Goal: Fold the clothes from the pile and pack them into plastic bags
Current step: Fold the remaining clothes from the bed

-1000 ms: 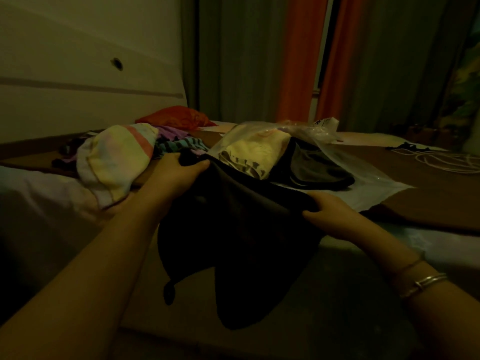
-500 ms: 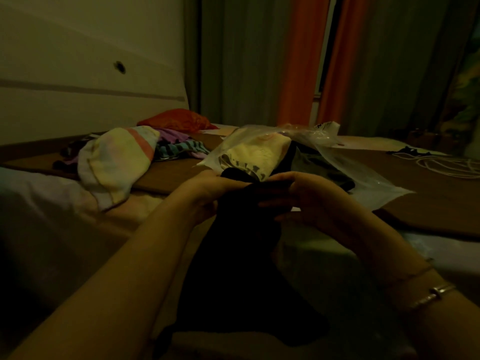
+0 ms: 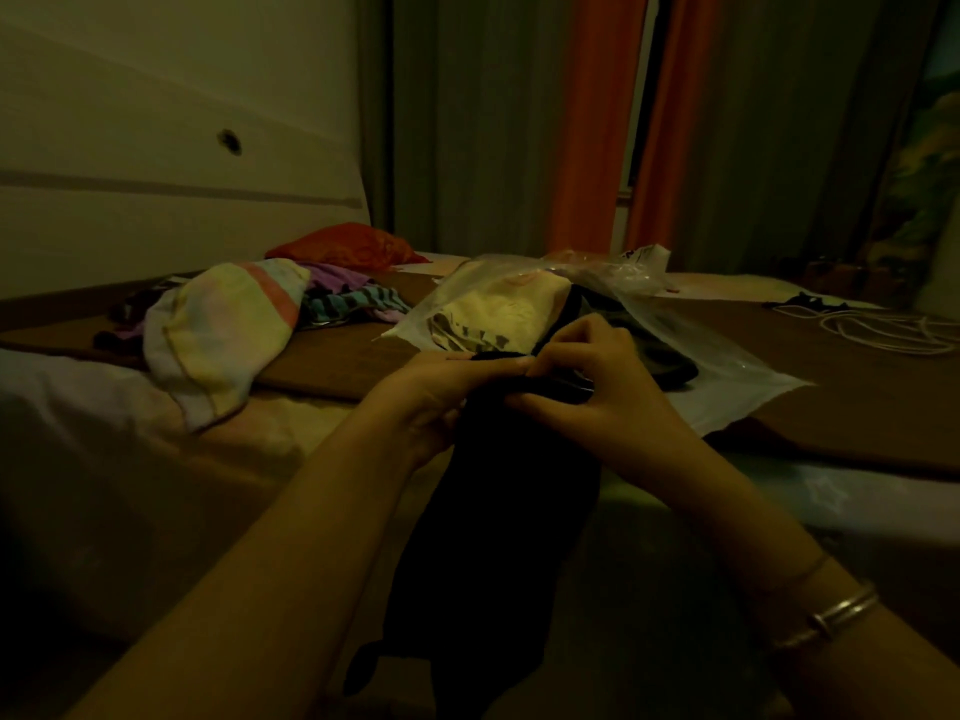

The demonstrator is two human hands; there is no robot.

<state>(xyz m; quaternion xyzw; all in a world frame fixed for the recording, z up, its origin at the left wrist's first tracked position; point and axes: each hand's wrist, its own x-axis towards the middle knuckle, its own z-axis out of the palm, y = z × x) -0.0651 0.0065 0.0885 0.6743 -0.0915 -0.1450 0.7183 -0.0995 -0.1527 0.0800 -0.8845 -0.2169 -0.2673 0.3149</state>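
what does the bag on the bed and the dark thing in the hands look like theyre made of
Bag: thin clear plastic, glossy; the folded clothes show through it and its creases catch light.
Dark garment: soft matte cloth, likely a knit or light woven; it hangs limp in folds from the left hand and right hand. The dim light leaves the exact fabric open.

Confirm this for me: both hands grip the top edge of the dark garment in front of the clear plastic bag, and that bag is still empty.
Not quite. In the head view the left hand and right hand do grip the top edge of the dark garment in front of the clear plastic bag, but the bag is not empty: it already holds a cream printed garment and a dark one.
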